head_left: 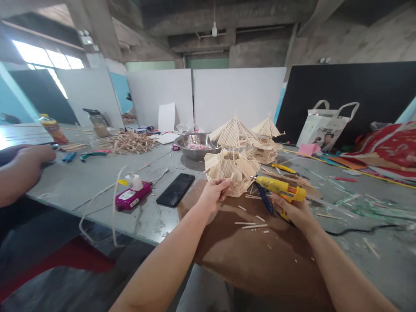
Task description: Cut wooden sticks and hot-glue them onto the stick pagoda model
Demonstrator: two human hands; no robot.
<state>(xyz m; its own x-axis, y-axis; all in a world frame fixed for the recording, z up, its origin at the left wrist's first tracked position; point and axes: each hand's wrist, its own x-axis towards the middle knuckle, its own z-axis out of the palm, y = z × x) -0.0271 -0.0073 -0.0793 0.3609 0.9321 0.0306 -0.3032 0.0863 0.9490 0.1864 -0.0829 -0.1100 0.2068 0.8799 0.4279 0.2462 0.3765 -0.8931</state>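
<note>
My right hand (290, 210) is wrapped around the handle of a yellow hot glue gun (276, 186). The gun's nozzle points left, close to the lower roof of a model pavilion (235, 162) built from thin wooden sticks. At the front left of that model, my left hand (217, 190) is closed in a pinch, its fingertips against or just before the lower tier. Whatever lies between those fingers is too small to make out. Behind the model stands a second stick pavilion (267, 141). Dark blue-handled pliers (264, 199) lie beside the glue gun, partly covered.
Loose sticks (250, 225) lie on a brown board (227, 242) before me. Left of it are a black phone (175, 190) and a purple power strip (133, 197). Farther back are a metal bowl (191, 151) and a stick pile (130, 142). Another person's arm (22, 169) rests at left.
</note>
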